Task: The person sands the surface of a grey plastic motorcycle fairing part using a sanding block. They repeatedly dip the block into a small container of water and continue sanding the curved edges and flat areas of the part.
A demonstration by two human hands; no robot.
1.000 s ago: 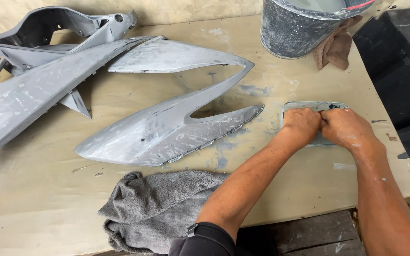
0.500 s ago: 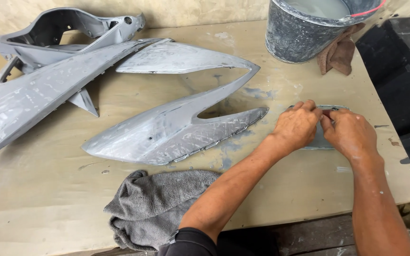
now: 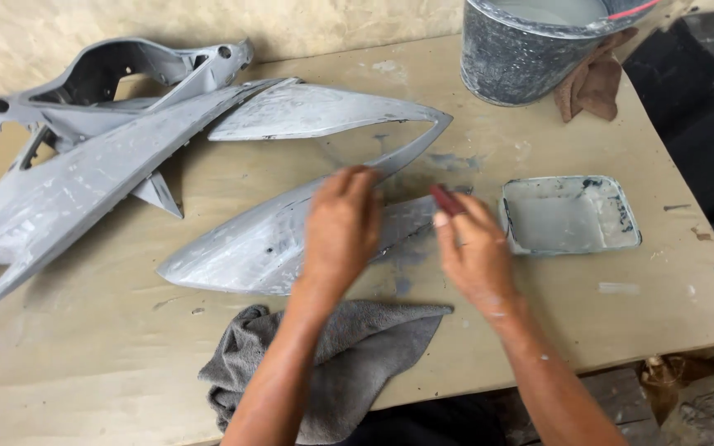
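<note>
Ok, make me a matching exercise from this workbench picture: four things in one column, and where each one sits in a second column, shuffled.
Things
1. metal bucket
2. grey towel
3. shallow tray
4. brown rag

Places
A. at the near edge of the table, under the forearms
B. beside the right hand, flat on the table
C. at the far edge of the table, top of view
D. lying against the bucket's right side

Pairs: 1-C, 2-A, 3-B, 4-D
</note>
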